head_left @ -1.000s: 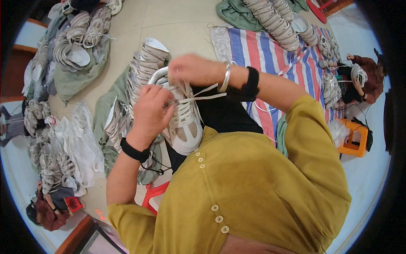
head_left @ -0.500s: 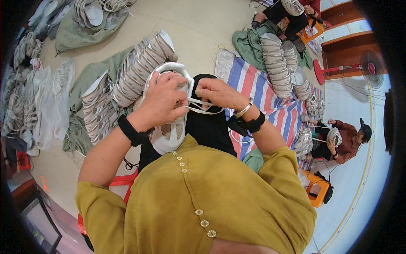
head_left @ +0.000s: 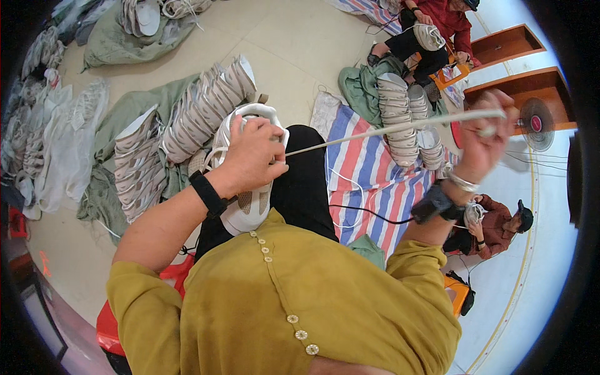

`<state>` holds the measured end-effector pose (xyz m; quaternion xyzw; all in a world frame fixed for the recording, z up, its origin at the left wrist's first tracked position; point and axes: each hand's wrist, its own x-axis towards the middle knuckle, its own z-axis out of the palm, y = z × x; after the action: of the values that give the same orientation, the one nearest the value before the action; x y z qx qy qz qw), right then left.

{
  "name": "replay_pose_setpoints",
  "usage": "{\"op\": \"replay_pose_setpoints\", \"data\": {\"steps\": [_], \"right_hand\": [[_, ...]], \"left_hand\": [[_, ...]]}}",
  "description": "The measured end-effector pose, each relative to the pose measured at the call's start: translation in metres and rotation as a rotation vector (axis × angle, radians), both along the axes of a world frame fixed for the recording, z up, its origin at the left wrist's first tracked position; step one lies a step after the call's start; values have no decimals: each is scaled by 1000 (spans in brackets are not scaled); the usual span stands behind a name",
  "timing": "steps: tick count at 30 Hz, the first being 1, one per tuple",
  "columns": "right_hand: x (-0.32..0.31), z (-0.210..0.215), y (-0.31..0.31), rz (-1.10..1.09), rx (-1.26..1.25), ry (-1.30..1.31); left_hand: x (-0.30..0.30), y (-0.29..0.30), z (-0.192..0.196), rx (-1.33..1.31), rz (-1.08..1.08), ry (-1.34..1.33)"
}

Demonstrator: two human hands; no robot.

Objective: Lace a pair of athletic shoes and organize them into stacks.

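Observation:
A white and beige sneaker (head_left: 244, 220) rests on my lap, its toe toward me and its collar pointing away. My left hand (head_left: 255, 156) grips the shoe over its lacing area, fingers curled across the upper. From beside those fingers a pale flat shoelace (head_left: 381, 130) runs taut, out to the right and slightly upward. At its far end my right hand (head_left: 489, 134), smeared by motion, is closed on the lace, well away from the shoe. Another loop of lace hangs at the shoe's left side.
Stacked shoe uppers (head_left: 209, 109) stand on green cloth at the left. More stacks (head_left: 395, 119) stand on a striped sheet (head_left: 369, 181) at the right. Two co-workers sit at the right, one nearer (head_left: 500, 228), one farther (head_left: 431, 22). A fan (head_left: 539, 124) stands behind my right hand.
My right hand has swung far out to the right and up from beside the shoe, drawing the lace into a straight line. My left hand stays on the shoe.

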<state>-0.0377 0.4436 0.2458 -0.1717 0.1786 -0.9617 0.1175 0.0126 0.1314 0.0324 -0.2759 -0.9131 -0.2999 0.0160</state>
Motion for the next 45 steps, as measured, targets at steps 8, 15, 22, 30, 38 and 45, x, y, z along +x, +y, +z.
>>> {"op": "replay_pose_setpoints", "data": {"steps": [8,15,22,30,38,45], "right_hand": [[13,-20,28,-565,421,117],[-1,-163,-41,-608,2011,676],[12,-196,-162,-38,1624,843],[21,-202,-185,-137,1798,946],[21,-214,-175,-231,1793,1081],[-7,-206,-103,-548,1869,510]], "left_hand": [[-23,-54,2,243,-119,-37],[-21,-70,23,168,-186,-129],[-17,-75,20,169,-179,-143],[-16,-75,8,120,-73,-11],[-12,-73,14,225,-36,-70],[11,-58,33,42,-15,-14]]}}
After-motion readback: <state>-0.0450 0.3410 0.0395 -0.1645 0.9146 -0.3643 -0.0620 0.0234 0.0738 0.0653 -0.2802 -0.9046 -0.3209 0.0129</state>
